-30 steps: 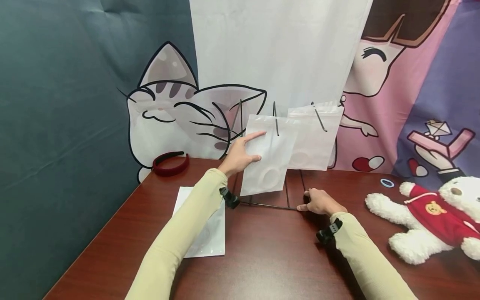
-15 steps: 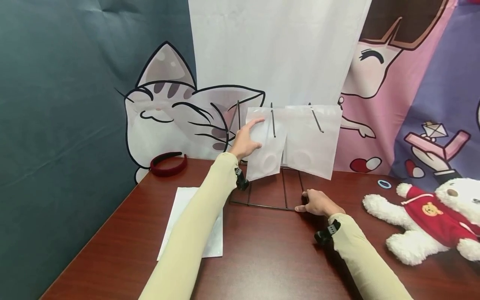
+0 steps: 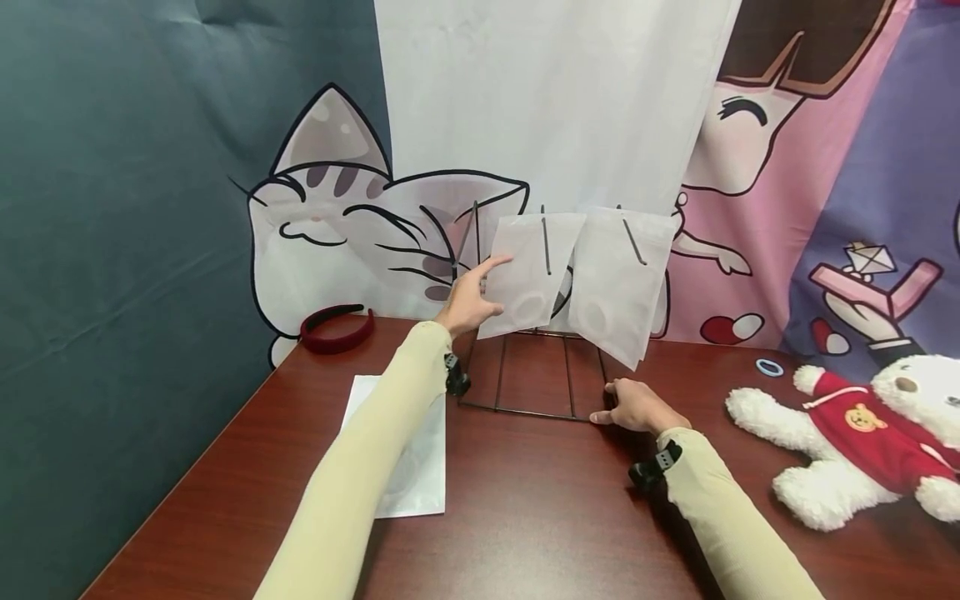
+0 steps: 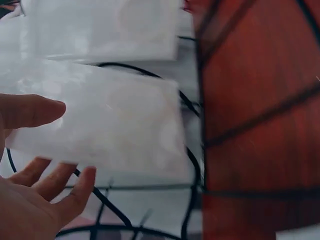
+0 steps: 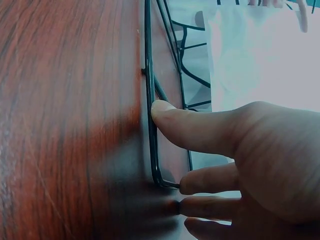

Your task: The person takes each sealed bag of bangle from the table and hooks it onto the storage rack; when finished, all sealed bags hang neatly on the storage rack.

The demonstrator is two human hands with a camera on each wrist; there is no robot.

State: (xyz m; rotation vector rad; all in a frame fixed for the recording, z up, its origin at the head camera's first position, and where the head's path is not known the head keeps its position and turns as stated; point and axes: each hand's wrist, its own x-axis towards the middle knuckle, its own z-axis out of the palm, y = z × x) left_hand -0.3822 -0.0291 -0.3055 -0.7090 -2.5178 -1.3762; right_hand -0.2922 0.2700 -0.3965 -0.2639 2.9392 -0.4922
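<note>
A white zip bag [image 3: 528, 271] hangs from the middle hook of a black wire rack [image 3: 534, 414]; a round shape shows through it. Beside its left edge is my left hand [image 3: 468, 302], thumb and fingers spread apart, the index finger reaching along the bag. In the left wrist view, the thumb overlaps the bag [image 4: 115, 120] and several fingertips show past its edge. Another white bag [image 3: 618, 283] hangs tilted on the right hook. My right hand [image 3: 636, 406] holds the rack's front right corner; its thumb presses the wire base [image 5: 150, 125].
A further white bag [image 3: 420, 467] lies flat on the table, partly under my left forearm. A dark red headband [image 3: 337, 340] sits at the back left. To the right are a white teddy bear [image 3: 847, 433] and a light blue ring [image 3: 769, 367]. A printed cloth stands behind.
The middle bag has moved up and back onto its hook. My left hand went up and right with it, then drew back left. The right bag has swung; the right hand stays at the corner.
</note>
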